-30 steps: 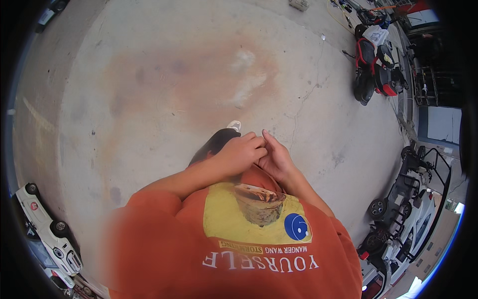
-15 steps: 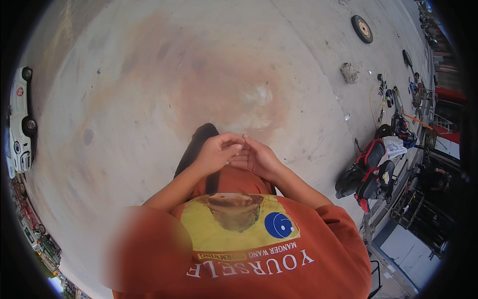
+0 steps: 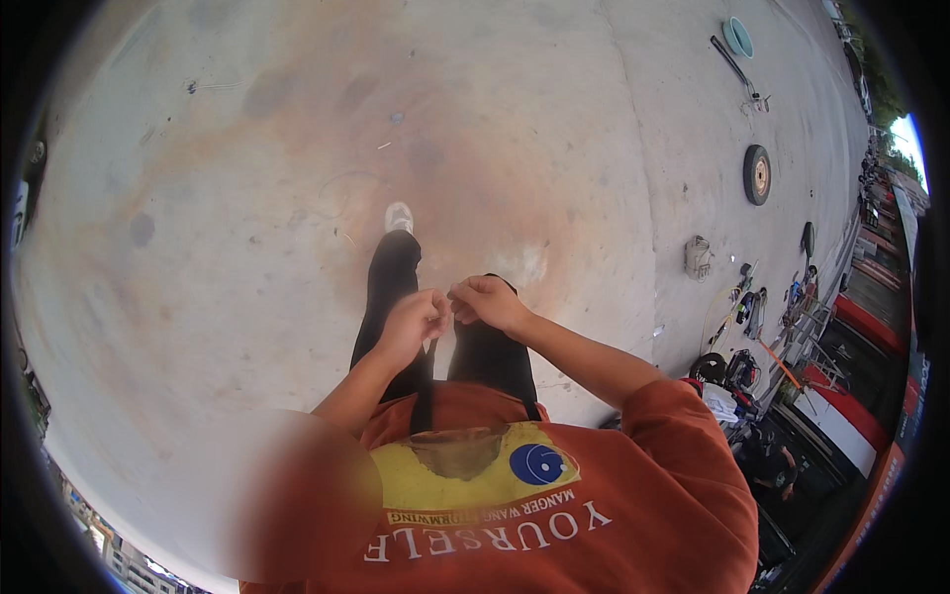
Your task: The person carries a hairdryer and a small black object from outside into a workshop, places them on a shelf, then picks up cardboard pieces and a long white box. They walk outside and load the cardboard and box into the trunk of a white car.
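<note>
Fingers of both bare hands curl shut, tips meeting; whether they pinch anything, I cannot tell. Rough, stained grey concrete ground (image 3: 247, 198) spreads wide. Near, one orange cotton shirt (image 3: 594, 495) with a yellow panel; two black trouser legs (image 3: 391, 287); far right, one round rubber tyre (image 3: 757, 174). Left hand (image 3: 411, 322) and right hand (image 3: 487, 302) touch, both forearms bent inward.
</note>
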A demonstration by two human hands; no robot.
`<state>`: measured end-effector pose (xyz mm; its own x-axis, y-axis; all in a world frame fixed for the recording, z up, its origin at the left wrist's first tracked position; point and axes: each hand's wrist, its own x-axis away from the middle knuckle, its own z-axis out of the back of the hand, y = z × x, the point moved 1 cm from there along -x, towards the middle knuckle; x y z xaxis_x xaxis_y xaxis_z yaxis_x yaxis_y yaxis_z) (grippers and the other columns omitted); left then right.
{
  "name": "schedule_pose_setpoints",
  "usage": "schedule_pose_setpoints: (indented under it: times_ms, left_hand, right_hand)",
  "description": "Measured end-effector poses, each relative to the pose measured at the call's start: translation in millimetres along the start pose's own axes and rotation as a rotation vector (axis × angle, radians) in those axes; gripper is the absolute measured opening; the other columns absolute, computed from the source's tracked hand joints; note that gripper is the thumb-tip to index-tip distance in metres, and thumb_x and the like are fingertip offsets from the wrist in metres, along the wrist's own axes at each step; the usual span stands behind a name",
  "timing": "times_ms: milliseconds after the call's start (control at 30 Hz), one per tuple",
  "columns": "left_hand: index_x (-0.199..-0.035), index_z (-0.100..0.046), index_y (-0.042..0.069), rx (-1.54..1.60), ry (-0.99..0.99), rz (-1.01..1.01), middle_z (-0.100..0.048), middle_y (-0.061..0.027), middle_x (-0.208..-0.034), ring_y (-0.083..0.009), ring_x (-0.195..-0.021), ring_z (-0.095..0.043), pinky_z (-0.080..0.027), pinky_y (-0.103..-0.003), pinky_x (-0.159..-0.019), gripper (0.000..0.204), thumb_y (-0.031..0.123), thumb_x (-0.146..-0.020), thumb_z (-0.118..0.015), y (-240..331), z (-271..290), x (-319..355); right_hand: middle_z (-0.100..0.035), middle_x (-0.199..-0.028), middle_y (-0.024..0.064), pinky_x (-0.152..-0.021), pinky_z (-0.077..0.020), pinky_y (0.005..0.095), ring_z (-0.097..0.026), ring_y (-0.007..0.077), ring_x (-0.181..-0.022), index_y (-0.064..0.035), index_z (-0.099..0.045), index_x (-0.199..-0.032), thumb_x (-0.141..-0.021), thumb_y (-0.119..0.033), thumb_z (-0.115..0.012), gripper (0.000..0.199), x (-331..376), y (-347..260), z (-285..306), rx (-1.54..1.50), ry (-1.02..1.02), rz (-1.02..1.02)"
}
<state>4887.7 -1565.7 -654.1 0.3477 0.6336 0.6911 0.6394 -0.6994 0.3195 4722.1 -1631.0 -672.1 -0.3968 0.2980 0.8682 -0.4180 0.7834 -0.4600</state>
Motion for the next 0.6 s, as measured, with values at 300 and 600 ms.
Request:
schedule_pose_setpoints:
  times_ms: [300, 600]
  left_hand:
    - [-0.062, -0.045, 0.002, 0.103, 0.280, -0.106, -0.046, -0.0067, -0.063, -0.0122, -0.058, -0.039, -0.031, -0.023, -0.053, 0.013, 0.010, -0.068, -0.037, 22, 106, -132]
    - [-0.056, -0.041, 0.001, 0.519, 0.543, -0.081, -0.039, -0.0071, -0.055, -0.0110, -0.049, -0.032, -0.026, -0.024, -0.047, 0.013, 0.007, -0.065, -0.034, -6, 223, -260]
  right_hand:
    - [-0.066, -0.078, 0.0134, -0.068, -0.0498, 0.0362, -0.064, 0.0281, -0.074, -0.0039, -0.066, -0.081, -0.075, -0.020, -0.064, 0.017, -354, -89, 115, 0.863, 0.333, 0.341]
    - [-0.062, -0.098, 0.0132, -0.079, -0.0489, 0.0381, -0.059, 0.0283, -0.094, -0.0057, -0.064, -0.095, -0.074, -0.017, -0.068, 0.025, -669, -51, 109, 1.058, 0.444, 0.349]
